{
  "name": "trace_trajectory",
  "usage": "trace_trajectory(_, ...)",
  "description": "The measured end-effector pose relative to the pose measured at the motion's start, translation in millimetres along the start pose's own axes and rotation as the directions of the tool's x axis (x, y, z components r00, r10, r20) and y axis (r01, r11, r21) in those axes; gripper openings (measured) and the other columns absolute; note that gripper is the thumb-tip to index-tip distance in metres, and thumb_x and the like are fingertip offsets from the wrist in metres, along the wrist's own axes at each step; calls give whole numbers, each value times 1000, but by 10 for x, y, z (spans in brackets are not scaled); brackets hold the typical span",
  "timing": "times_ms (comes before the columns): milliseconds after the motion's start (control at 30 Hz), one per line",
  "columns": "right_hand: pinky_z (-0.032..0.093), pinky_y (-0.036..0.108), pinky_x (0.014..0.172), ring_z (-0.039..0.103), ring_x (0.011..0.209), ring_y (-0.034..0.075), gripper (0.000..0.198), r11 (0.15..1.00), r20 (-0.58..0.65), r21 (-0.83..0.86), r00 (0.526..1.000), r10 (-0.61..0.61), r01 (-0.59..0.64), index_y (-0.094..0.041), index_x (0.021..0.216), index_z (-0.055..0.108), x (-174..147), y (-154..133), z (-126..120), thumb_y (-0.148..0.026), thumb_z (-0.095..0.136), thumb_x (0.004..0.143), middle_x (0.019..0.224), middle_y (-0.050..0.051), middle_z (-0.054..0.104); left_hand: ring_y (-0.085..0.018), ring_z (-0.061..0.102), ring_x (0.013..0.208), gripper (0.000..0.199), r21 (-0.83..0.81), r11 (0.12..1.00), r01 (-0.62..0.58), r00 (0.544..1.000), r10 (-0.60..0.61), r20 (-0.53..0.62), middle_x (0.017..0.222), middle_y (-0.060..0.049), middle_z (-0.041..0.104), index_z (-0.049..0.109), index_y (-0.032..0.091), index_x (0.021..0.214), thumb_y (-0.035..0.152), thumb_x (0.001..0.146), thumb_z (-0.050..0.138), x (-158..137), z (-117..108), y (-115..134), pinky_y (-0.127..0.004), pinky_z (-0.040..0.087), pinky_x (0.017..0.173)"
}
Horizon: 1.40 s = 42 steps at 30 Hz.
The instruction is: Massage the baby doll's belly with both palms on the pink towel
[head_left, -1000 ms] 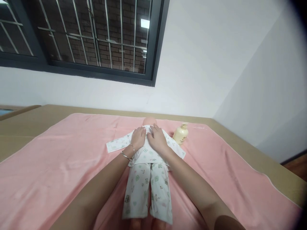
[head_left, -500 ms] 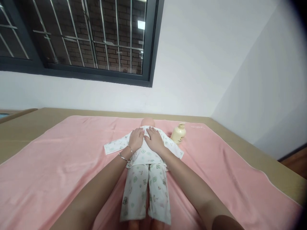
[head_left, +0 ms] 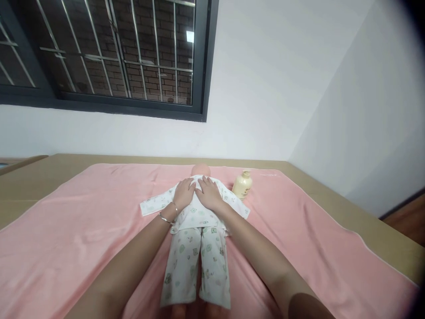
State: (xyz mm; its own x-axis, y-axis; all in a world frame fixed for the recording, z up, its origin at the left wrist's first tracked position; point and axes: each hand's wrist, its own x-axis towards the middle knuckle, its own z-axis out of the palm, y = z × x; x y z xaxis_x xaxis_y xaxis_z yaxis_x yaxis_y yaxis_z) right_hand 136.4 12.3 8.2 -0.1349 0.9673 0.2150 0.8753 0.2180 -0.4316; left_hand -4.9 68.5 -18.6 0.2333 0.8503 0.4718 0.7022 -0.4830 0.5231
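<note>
A baby doll (head_left: 201, 169) lies stretched out on a pink blanket (head_left: 99, 212), its head toward the wall and its legs toward me. It wears a white printed top (head_left: 195, 217) and matching trousers (head_left: 214, 266). My left hand (head_left: 183, 193) rests flat on the left side of the upper torso, with a silver bangle (head_left: 165, 218) on the wrist. Beside it, my right hand (head_left: 209, 193) lies flat on the right side, fingers extended. Neither hand grips anything. A cream bottle (head_left: 242, 185) stands just right of the doll's sleeve; its base is partly hidden.
The blanket covers much of a tan surface (head_left: 318, 195) that meets the white wall (head_left: 252, 110). A dark-framed window (head_left: 133, 108) with metal bars is above at left. Something brown and wooden (head_left: 407, 219) shows at the right edge.
The view has shifted slightly, so the doll, bottle and window sit a little further left. Both hands stay on the doll's torso in nearly the same place.
</note>
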Motion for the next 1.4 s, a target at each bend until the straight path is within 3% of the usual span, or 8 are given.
trace_trajectory(133,22,48,117,31,143,29,53,970,248,128,940,-233,206,-23,141,48,-160,-125,-455,-45,47,93,152,10,38,-27,60,116,39,-114,982,151,986,-142,84,121,-12,68,67,15,110,32,95,34,60,-246,143,-42,42,106)
trace_trajectory(267,26,39,117,32,142,24,52,956,-94,185,972,-214,228,-19,141,48,-317,-51,-1008,-40,42,94,150,9,41,-24,48,132,47,-449,887,103,994,-104,23,136,-11,59,63,16,119,44,97,32,12,-427,601,-38,28,117)
trace_trajectory(367,19,41,120,17,148,27,60,998,-288,41,956,57,-48,-2,147,34,-314,191,-1281,-22,39,91,158,19,23,-21,41,139,57,-814,546,196,980,-121,155,144,-11,52,59,16,127,52,99,24,-3,-375,1058,-35,28,117)
trace_trajectory(500,29,34,115,29,144,27,64,930,-170,-216,949,264,-298,6,146,30,-249,473,-1392,-7,38,84,153,25,29,-19,36,142,64,-831,18,556,827,-106,552,152,-16,39,47,11,139,54,98,22,178,-167,1538,-30,32,115)
trace_trajectory(700,29,38,111,44,133,30,43,866,-79,-427,965,252,-261,-3,124,60,-228,455,-1309,-13,49,83,131,24,56,-26,46,134,72,-708,-349,614,734,-77,675,147,-24,41,32,4,146,56,96,25,424,89,1805,-32,52,93)
trace_trajectory(933,24,52,110,56,120,28,38,846,-194,-398,934,301,-356,-9,110,65,-204,455,-1296,-21,34,93,120,21,64,-31,56,122,69,-557,-358,750,608,39,793,135,-25,52,41,1,138,55,96,31,50,-163,1521,-39,53,87)
trace_trajectory(1133,17,56,113,56,119,29,42,882,-161,-284,926,343,-376,-10,112,65,-243,440,-1359,-27,30,96,119,19,65,-28,52,128,56,-614,-392,685,618,-132,775,143,-19,48,36,9,143,34,93,43,-282,-795,1387,-39,49,98)
trace_trajectory(1400,18,48,120,17,148,24,62,943,-156,124,944,-289,309,-15,152,29,-724,-474,-889,-50,25,101,159,11,24,-26,57,123,49,-701,-420,576,740,-95,666,131,-17,58,46,10,136,38,101,27,-488,-1356,1641,-43,41,109)
